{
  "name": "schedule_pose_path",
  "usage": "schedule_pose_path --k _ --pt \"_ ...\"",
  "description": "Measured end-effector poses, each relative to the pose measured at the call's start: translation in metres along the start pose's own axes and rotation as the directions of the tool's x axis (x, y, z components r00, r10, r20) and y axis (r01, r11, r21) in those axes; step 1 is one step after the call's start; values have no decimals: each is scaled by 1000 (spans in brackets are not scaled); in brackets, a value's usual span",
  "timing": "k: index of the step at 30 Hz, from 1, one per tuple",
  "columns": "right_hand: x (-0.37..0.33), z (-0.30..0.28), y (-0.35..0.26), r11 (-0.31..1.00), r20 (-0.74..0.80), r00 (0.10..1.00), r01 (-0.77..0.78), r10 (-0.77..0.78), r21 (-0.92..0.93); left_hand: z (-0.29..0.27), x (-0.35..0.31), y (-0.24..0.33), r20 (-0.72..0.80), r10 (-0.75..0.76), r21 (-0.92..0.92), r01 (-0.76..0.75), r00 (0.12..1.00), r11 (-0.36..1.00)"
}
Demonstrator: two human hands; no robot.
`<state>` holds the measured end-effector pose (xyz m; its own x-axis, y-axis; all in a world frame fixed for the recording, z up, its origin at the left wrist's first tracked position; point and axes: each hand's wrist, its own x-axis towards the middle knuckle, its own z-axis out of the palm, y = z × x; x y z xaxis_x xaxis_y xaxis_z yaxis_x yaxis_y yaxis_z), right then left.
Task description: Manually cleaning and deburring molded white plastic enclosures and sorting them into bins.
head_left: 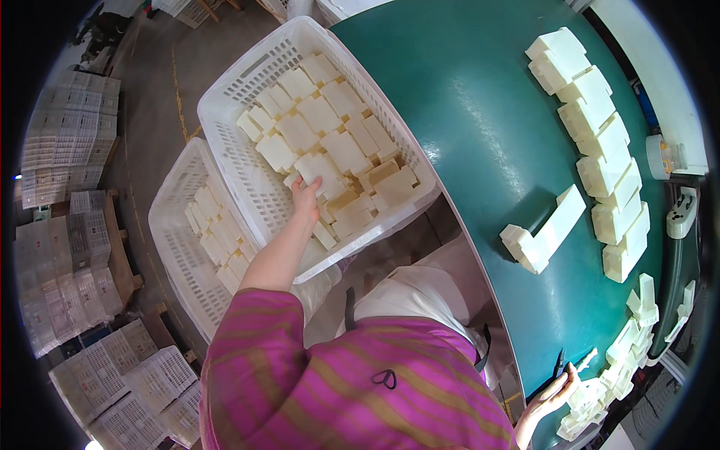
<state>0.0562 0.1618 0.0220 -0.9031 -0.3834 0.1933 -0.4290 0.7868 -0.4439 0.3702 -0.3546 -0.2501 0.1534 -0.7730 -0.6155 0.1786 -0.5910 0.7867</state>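
Just left of the green table (465, 97), inside a white perforated plastic basket (274, 64), it's the left hand (305, 199) on show: thumb and index finger partly spread, touching a cream boxy plastic block (318, 166) among many like it. Whether they grip it, I can't tell. Over at the table's near right corner, the right hand (558, 390) has its fingers reaching forward and slightly bent, right by a slim black tool (558, 364); held or merely touched, can't tell.

Out across the table now, smooth and green with pale streaks of reflected light! One L-shaped cream plastic piece (546, 234) lies mid-table, on its own. Beyond it, a stepped row of cream plastic blocks (596, 142) runs along the table's far side, and a heap of small cream plastic pieces (619, 367) crowds the near right corner. A white power strip (681, 214) sits past the table's far edge.

Back left of the table, a second white basket (175, 244), also loaded, stands against the first, both blocking the floor on that side. Farther left, grey floor (152, 82) with a worn yellow line (178, 94), then tall stacks of white plastic crates (71, 142) on wooden pallets (120, 247).
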Motion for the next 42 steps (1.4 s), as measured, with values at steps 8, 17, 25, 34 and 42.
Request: schedule_pose_path --k 8,17,25,34,42 --pt "0 0 1 1000 -12 1000 -1 0 -25 9 15 -9 -23 47 82 -45 999 996" --pt "2 5 9 999 -54 998 -41 43 27 67 -18 89 174 772 602 -687 611 408" --pt "2 2 2 995 -93 993 -66 73 76 338 -165 241 910 408 -146 -864 74 482" --pt "2 5 2 993 -102 995 -9 22 119 446 -176 210 922 31 331 -828 385 454" --pt "4 1 3 999 -64 998 12 -9 47 349 -120 238 943 124 45 -485 310 874"
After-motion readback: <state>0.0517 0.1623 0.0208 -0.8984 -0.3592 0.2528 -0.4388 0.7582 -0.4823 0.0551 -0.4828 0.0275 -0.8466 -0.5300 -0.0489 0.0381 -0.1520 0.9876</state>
